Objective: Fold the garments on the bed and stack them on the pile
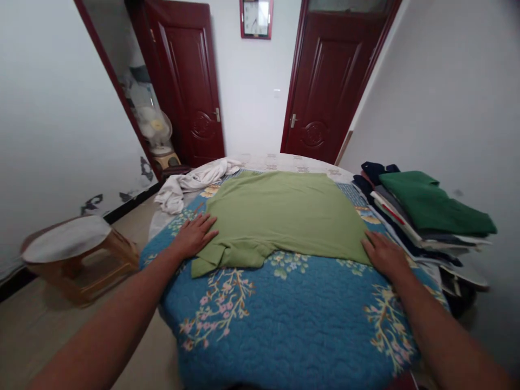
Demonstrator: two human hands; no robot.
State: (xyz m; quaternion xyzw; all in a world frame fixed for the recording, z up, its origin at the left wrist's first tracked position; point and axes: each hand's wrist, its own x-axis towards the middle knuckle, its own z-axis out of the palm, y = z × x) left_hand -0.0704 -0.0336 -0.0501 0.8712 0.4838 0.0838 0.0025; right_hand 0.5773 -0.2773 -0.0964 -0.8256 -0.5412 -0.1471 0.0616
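A light green T-shirt (284, 211) lies spread sideways on a blue quilted cover (292, 319) with flower patterns. Its near left part, by a sleeve, is bunched in small folds, while the rest is mostly flat. My left hand (197, 235) rests at the shirt's left edge, fingers stretched out and partly on the cloth. At the right edge, my right hand (384, 252) lies flat with its fingertips touching the shirt's near right corner. Neither hand grips anything.
Folded clothes are stacked at the right, a green garment (434, 200) on top. A crumpled white cloth (190, 184) lies at the table's far left. A wooden stool (73, 244) stands on the floor at left. Two dark red doors (187, 81) are behind.
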